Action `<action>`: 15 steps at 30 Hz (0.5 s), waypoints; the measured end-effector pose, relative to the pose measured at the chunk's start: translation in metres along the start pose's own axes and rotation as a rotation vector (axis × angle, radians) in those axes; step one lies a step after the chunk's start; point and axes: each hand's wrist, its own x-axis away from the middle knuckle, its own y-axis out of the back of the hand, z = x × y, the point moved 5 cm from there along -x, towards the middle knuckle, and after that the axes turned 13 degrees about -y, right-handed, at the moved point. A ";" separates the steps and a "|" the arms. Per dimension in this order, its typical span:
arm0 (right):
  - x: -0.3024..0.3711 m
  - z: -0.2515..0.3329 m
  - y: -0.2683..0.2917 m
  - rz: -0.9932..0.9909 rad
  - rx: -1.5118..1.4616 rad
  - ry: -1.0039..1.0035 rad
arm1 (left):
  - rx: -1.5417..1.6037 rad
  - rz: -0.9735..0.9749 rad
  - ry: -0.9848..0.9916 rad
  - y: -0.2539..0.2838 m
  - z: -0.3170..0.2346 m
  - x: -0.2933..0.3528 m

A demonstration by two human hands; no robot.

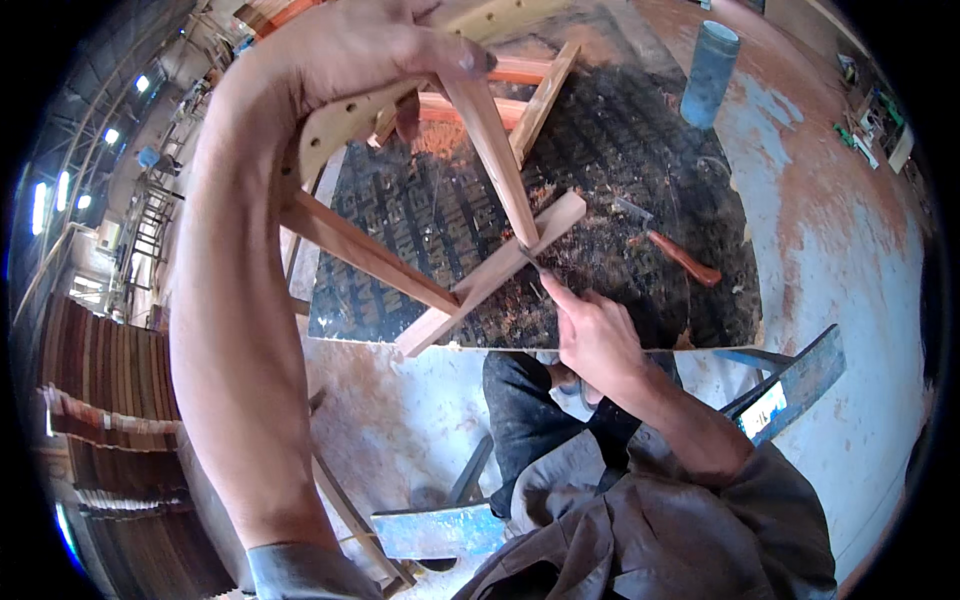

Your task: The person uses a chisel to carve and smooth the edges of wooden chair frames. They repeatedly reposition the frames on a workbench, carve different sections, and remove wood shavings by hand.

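Note:
A pale wooden frame (490, 160) stands tilted on a dark work board, made of a curved top rail with drilled holes (350, 125), slats and a bottom crossbar (490, 275). My left hand (370, 50) is wrapped over the top rail at the upper left, its thumb lying by the head of one slat. Lower down, my right hand (598, 335) has its index finger stretched toward the joint where that slat meets the crossbar. A small dark tip shows at this fingertip; the rest of what the hand holds is hidden. The other fingers are curled in.
A knife-like tool with a reddish wooden handle (685, 258) lies on the dark work board (640, 310), among wood shavings. Another wooden frame with orange-lit bars (545, 100) rests behind. A blue-grey cylinder (711, 75) stands at far right. Stacked wood pieces (105, 370) are at left.

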 end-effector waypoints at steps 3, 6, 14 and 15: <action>-0.002 -0.001 -0.002 0.017 0.013 -0.017 | 0.063 0.010 -0.003 -0.003 0.009 0.000; -0.004 0.000 -0.004 0.012 0.030 -0.017 | 0.060 0.011 -0.004 -0.002 -0.005 -0.001; -0.012 -0.002 -0.002 0.034 0.021 -0.010 | 0.213 0.151 0.090 -0.003 -0.029 0.000; -0.015 -0.002 -0.001 0.023 -0.018 0.008 | 0.155 0.021 0.005 -0.003 -0.028 0.000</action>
